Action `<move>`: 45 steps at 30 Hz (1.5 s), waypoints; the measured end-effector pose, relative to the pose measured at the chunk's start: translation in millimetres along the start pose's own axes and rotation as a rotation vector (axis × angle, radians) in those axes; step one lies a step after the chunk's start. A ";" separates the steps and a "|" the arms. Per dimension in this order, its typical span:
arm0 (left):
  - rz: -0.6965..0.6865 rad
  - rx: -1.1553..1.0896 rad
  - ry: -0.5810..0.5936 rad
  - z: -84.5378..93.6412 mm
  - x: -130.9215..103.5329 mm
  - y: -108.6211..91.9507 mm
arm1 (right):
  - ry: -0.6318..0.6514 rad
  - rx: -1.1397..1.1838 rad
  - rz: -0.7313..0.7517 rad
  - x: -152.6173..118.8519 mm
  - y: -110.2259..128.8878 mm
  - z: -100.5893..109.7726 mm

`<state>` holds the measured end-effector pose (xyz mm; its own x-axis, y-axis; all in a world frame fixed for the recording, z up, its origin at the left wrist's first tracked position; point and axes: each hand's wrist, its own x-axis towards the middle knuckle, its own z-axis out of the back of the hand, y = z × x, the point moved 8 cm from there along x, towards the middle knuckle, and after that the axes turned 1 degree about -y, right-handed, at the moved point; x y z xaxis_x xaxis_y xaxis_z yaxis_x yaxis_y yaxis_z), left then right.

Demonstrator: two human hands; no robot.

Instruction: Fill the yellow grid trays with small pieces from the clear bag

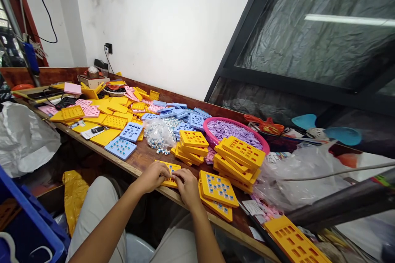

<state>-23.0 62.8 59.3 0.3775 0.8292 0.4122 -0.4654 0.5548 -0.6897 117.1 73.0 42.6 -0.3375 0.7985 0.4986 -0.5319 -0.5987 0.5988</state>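
A yellow plastic panel [174, 167] with small blue-and-white pieces in its slots lies at the table's front edge. My left hand [155, 176] rests over its left side, fingers curled and pinched close to the surface. From the right, my right hand [186, 183] reaches onto the panel with thumb and fingers pressed together. Whatever is between the fingertips of either hand is too small to make out. Right of my hands, two yellow panels filled with blue-and-white pieces [218, 189] lie stacked. Behind them stand piles of slotted yellow panels [194, 139], their openings unfilled.
A clear bag [159, 132] spills small blue-and-white pieces behind my hands. Nearby sits a pink basin [265, 147] of purple parts. Blue panels [120, 148] and many yellow ones cover the left. A dark bar [327, 201] and plastic bags crowd the right.
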 end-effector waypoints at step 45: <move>0.039 0.085 -0.143 21.5 -32.5 18.1 | 0.147 -0.247 0.046 3.5 23.5 -2.8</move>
<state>-60.8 47.3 46.2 0.2428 0.8482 0.4708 -0.5458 0.5207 -0.6565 101.3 61.8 56.7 -0.4654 0.7821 0.4144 -0.6802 -0.6156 0.3979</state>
